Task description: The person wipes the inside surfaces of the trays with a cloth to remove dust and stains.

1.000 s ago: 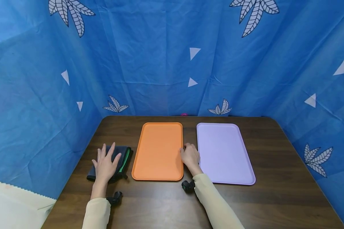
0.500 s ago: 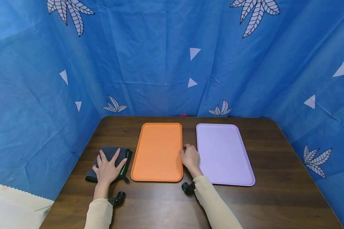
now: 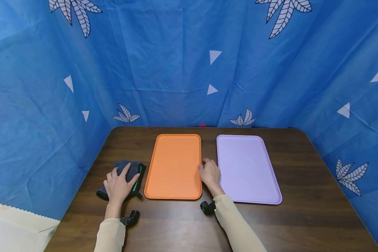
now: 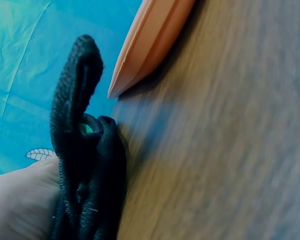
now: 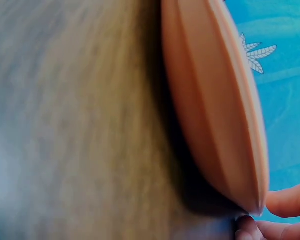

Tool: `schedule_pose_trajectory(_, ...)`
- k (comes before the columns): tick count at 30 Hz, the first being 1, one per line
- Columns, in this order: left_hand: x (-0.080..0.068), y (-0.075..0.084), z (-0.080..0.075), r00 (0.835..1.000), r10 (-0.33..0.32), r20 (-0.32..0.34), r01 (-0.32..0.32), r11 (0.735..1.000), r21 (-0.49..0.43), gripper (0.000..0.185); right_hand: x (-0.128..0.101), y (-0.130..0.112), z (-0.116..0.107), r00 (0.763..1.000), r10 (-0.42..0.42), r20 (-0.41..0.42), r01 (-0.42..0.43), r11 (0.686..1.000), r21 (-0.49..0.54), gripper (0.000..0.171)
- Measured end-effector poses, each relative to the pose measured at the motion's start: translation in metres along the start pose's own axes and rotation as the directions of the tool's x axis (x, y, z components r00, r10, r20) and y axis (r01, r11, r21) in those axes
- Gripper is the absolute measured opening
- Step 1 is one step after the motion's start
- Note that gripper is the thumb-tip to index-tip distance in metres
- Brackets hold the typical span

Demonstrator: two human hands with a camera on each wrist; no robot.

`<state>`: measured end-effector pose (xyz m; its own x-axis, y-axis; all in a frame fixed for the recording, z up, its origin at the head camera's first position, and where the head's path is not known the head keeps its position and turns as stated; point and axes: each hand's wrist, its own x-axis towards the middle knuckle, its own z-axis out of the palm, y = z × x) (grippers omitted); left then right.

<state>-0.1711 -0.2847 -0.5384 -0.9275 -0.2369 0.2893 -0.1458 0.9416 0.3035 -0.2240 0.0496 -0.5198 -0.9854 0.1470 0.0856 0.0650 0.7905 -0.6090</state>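
Note:
My left hand [image 3: 117, 187] lies over a folded dark grey cloth [image 3: 133, 170] on the left of the table, its fingers bent and gathering the fabric. The cloth has black edging, a green stripe and a small loop at the near corner. In the left wrist view the thumb presses the side of the bunched black edge [image 4: 90, 180]. At the right edge of the orange tray [image 3: 176, 168] is my right hand [image 3: 210, 173]. The right wrist view has its thumb [image 5: 287, 201] at the tray's rim, with other fingertips just below, so it pinches the edge.
A lilac tray [image 3: 247, 168] lies right of the orange one, close beside my right hand. Both trays rest on a dark wooden table [image 3: 302, 196]. Blue patterned curtain [image 3: 176, 70] hangs behind and along the sides. Each wrist wears a small black camera.
My left hand has come down onto the cloth and shifted slightly right. Its spread fingers have drawn in, and the cloth has bunched. The right hand stays at the orange tray's edge.

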Motion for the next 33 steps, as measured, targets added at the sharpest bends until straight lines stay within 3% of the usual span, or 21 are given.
schedule_pose_trajectory(5,0.0,0.003,0.001,1.0,-0.003,-0.027,0.002,0.999,-0.051,0.063,0.001,-0.003,0.0,1.0,0.007,0.02,-0.007,1.0,-0.018,0.029)
schedule_pose_trajectory(9,0.0,0.003,0.001,0.996,0.023,-0.091,-0.032,0.995,-0.099,0.058,0.003,-0.006,0.0,1.0,0.02,0.018,-0.019,0.999,-0.035,0.028)
schedule_pose_trajectory(13,-0.002,0.002,0.004,0.976,0.063,-0.206,-0.09,0.989,-0.121,0.055,0.005,-0.009,0.001,0.999,0.019,0.032,-0.018,0.999,-0.031,0.013)
schedule_pose_trajectory(17,-0.003,0.003,0.006,0.949,0.104,-0.298,-0.151,0.978,-0.141,0.052,0.005,-0.009,0.001,0.999,0.027,0.043,-0.027,1.0,-0.008,0.021)
schedule_pose_trajectory(21,-0.002,0.005,0.005,0.938,0.108,-0.328,-0.166,0.974,-0.154,0.049,0.001,-0.009,0.002,0.999,0.03,0.039,-0.034,0.994,0.106,0.01)
schedule_pose_trajectory(27,-0.003,0.007,0.002,0.93,0.107,-0.351,-0.182,0.965,-0.187,0.046,-0.007,-0.009,0.01,0.998,0.01,0.057,-0.028,0.945,0.326,0.03)
schedule_pose_trajectory(33,-0.007,0.019,-0.01,0.922,0.098,-0.375,-0.205,0.945,-0.255,0.042,-0.014,-0.009,0.014,0.999,0.035,-0.006,-0.029,0.91,0.414,0.031)
